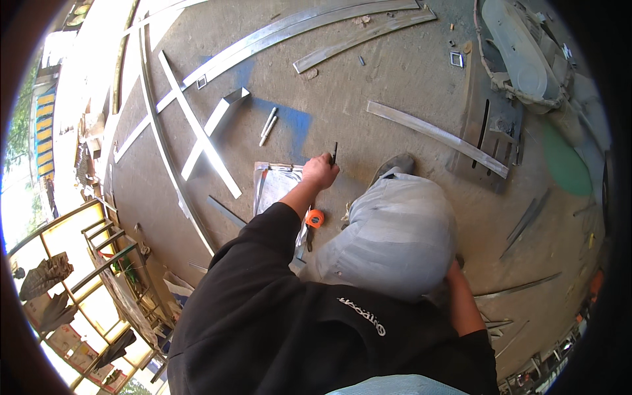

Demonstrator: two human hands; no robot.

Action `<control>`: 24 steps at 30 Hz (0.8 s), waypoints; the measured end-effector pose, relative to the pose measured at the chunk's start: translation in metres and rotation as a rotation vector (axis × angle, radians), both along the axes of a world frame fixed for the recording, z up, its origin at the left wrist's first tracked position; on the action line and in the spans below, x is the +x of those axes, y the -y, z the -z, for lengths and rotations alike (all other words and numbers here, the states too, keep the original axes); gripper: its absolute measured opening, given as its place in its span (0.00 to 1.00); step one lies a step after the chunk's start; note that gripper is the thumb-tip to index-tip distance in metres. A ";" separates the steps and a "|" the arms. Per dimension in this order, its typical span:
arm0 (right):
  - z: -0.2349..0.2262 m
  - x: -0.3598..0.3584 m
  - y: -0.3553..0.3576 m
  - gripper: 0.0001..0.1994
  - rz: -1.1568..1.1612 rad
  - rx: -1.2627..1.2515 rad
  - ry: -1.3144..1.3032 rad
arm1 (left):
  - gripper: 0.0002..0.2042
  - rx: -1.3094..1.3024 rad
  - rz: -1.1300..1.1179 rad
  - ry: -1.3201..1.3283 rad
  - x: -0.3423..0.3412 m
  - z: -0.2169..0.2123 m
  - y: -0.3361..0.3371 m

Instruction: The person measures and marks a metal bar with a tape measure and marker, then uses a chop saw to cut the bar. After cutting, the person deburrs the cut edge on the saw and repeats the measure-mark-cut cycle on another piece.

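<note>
My left hand [320, 172] is closed around a slim black pen-like thing [335, 151], whose dark end sticks up past the fingers. It is held just beyond the upper right corner of a clipboard [280, 181] with a pale sheet. An orange tape measure [315, 218] lies by the clipboard's right side, near my bent knee in grey trousers [401, 224]. Two white pens [268, 126] lie on the floor above the clipboard. On the right, my right hand [454, 268] is mostly hidden beside the knee, and its fingers do not show.
Long metal strips [197, 125] cross on the concrete floor at left, beside an open-ended metal tube [227, 112]. Another flat bar [438, 138] rests at right on a slotted metal plate [490, 125]. A grey machine [523, 49] stands at upper right; metal racks [99, 247] stand at lower left.
</note>
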State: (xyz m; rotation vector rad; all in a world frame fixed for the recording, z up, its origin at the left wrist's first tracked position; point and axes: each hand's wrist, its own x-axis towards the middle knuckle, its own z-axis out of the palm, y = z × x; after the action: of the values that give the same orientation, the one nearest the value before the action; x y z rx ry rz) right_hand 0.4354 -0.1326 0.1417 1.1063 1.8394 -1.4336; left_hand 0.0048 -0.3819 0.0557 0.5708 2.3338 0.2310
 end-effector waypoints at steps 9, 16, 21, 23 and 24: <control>-0.175 -0.137 -0.026 0.19 0.488 0.112 -0.645 | 0.08 1.199 -0.142 0.217 -0.008 -0.238 -0.070; -0.273 -0.163 0.039 0.17 0.401 0.130 -1.145 | 0.15 1.444 0.627 0.004 0.085 -0.368 -0.088; -0.287 -0.129 0.043 0.12 0.764 -0.102 -1.185 | 0.13 1.313 0.522 -0.002 0.108 -0.371 -0.075; -0.289 -0.115 0.045 0.11 0.713 -0.121 -1.172 | 0.13 1.319 0.602 -0.046 0.118 -0.371 -0.072; -0.289 -0.110 0.046 0.11 0.680 -0.128 -1.176 | 0.13 1.313 0.640 -0.069 0.122 -0.372 -0.071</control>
State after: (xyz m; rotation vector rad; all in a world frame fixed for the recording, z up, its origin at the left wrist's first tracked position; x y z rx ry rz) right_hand 0.3255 -0.1786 0.4309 0.8993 2.0498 -3.0116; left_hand 0.1265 -0.3107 0.4275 1.8731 1.6437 1.4447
